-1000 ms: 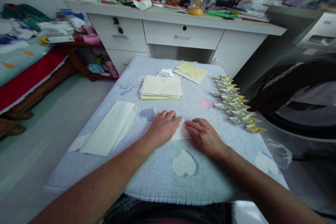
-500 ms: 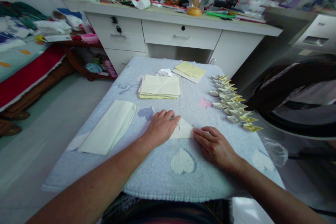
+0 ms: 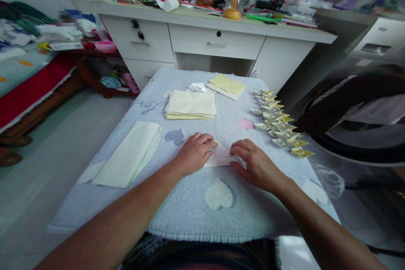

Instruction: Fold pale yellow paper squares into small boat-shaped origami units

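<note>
A small folded sheet of cream paper [image 3: 221, 160] lies on the cloth in front of me, with flaps and creases showing on top. My left hand [image 3: 196, 152] holds down its left side, fingers bent, fingertips on a flap. At the right end of the sheet is my right hand [image 3: 253, 161]. Its fingertips touch the upper right edge, and its thumb rests apart from them, lower down. Part of the sheet is hidden under my left fingers.
Beyond my hands lies a stack of cream paper [image 3: 191, 103], with yellow sheets [image 3: 227, 83] and crumpled white paper [image 3: 196, 87] behind it. A long folded paper [image 3: 129, 154] is at left. Several folded paper boats [image 3: 280, 122] line the table's right side. A cluttered desk [image 3: 218, 25] stands behind.
My right hand has risen slightly, and its thumb has parted from its fingers. The sheet's right corner looks folded in. My left hand has stayed almost in place.
</note>
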Demonstrator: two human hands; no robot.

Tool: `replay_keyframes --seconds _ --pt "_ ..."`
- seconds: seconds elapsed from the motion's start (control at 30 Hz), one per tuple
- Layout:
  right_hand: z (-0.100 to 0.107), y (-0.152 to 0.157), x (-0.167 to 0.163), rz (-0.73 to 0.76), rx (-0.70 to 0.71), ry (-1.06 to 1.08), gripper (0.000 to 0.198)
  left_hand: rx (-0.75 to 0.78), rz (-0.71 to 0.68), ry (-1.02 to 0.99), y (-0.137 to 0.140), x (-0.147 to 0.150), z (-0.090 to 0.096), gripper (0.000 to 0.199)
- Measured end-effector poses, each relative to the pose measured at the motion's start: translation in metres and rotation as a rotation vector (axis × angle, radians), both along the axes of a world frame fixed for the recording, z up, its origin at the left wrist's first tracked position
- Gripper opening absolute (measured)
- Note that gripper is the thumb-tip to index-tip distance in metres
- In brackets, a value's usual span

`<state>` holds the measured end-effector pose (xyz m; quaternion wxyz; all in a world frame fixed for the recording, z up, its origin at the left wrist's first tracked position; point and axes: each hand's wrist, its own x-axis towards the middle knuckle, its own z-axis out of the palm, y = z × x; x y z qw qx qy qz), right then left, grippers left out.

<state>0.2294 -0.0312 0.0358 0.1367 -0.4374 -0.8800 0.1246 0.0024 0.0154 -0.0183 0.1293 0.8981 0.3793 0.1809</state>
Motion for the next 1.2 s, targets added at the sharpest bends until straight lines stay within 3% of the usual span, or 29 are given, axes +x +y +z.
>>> replay_keyframes --seconds 0.2,0.53,0.8,1.0,1.2 --pt "-0.015 0.012 -0.017 0.107 -0.08 0.038 0.038 -0.121 -0.046 -0.124 0.007 -0.009 0.004 0.028" --pt "-0.03 0.02 -0.01 0.114 -0.082 0.16 0.032 -0.256 -0.051 -0.091 0.005 -0.017 0.018 0.014" --pt "-0.036 0.02 -0.007 0.133 -0.083 0.252 0.027 -0.218 -0.092 -0.012 -0.003 -0.015 0.021 0.045" --pt "-0.039 0.02 -0.009 0.106 -0.045 0.306 0.021 -0.206 -0.072 -0.019 -0.005 -0.013 0.022 0.027" --pt "-0.041 0.017 -0.013 0.067 0.002 0.212 0.024 -0.175 -0.091 -0.022 -0.005 -0.012 0.023 0.004"
